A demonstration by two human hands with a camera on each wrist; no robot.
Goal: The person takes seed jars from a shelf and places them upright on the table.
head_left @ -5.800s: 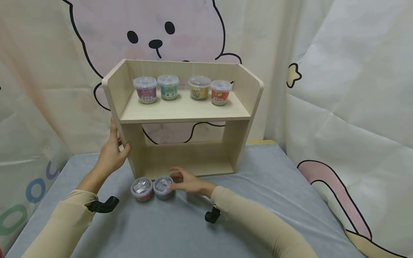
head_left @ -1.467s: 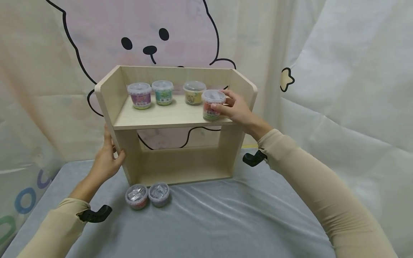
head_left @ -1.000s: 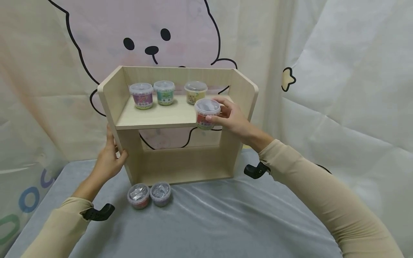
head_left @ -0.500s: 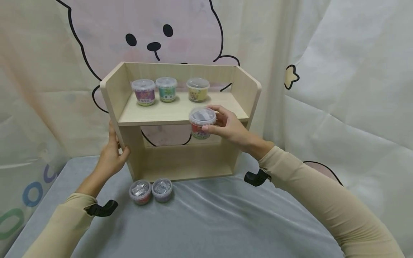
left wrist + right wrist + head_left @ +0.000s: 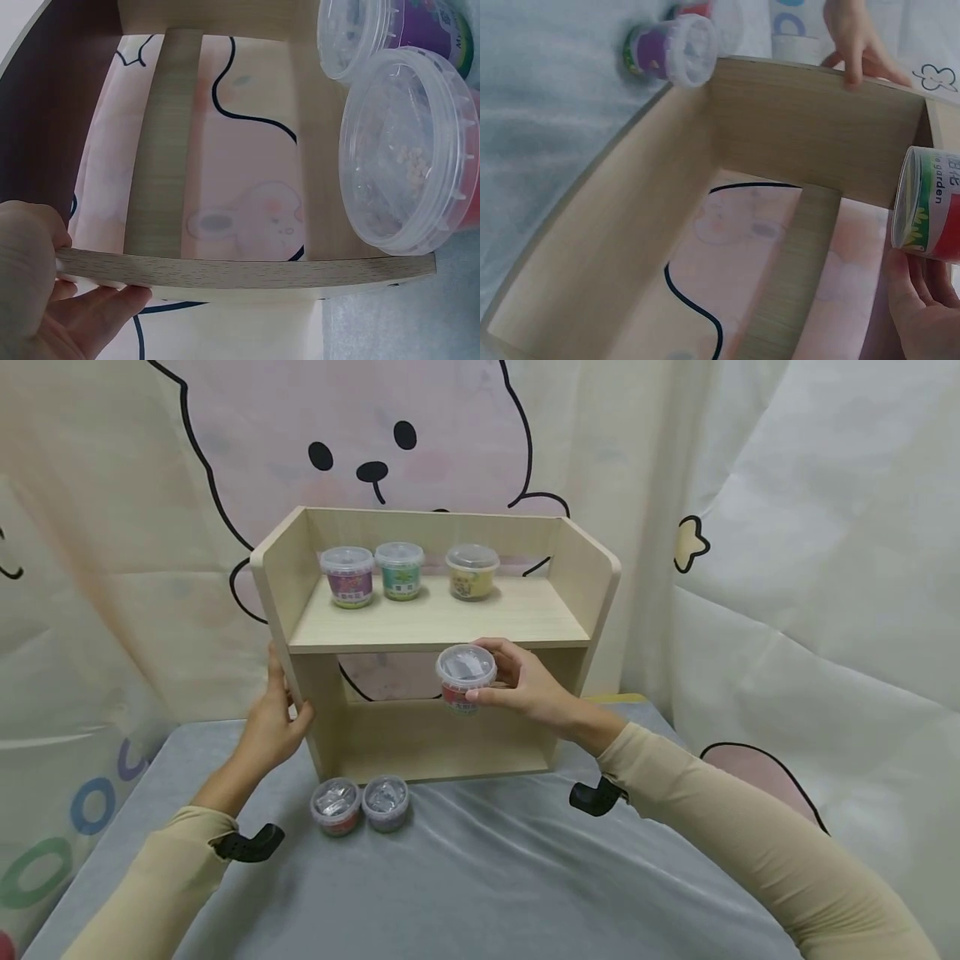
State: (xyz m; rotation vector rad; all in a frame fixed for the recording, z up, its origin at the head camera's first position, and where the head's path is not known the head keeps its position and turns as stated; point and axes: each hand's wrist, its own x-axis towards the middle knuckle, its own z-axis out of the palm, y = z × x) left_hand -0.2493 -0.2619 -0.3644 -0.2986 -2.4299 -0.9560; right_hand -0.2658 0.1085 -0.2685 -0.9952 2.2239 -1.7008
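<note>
In the head view my right hand (image 5: 534, 693) holds a small clear-lidded plastic tub with a red label (image 5: 456, 693) in the air, before the gap under the upper shelf. The right wrist view shows the tub (image 5: 939, 206) upper right, between fingers and thumb. My left hand (image 5: 272, 727) grips the left side panel of a pale wooden two-tier shelf (image 5: 442, 747). In the left wrist view the hand (image 5: 45, 292) has the panel's edge between thumb and fingers. Purple (image 5: 349, 585), green (image 5: 400, 578) and yellow (image 5: 471, 580) tubs stand on the upper tier.
Two more lidded tubs, one reddish (image 5: 336, 808) and one purple (image 5: 386, 804), sit on the grey cloth-covered table (image 5: 480, 877) in front of the shelf's lower left corner. A printed curtain (image 5: 600, 460) hangs close behind the shelf.
My right hand has gone from near the table tubs to the upper tier, taken the red-labelled tub, and brought it forward and down. My left hand stays on the side panel.
</note>
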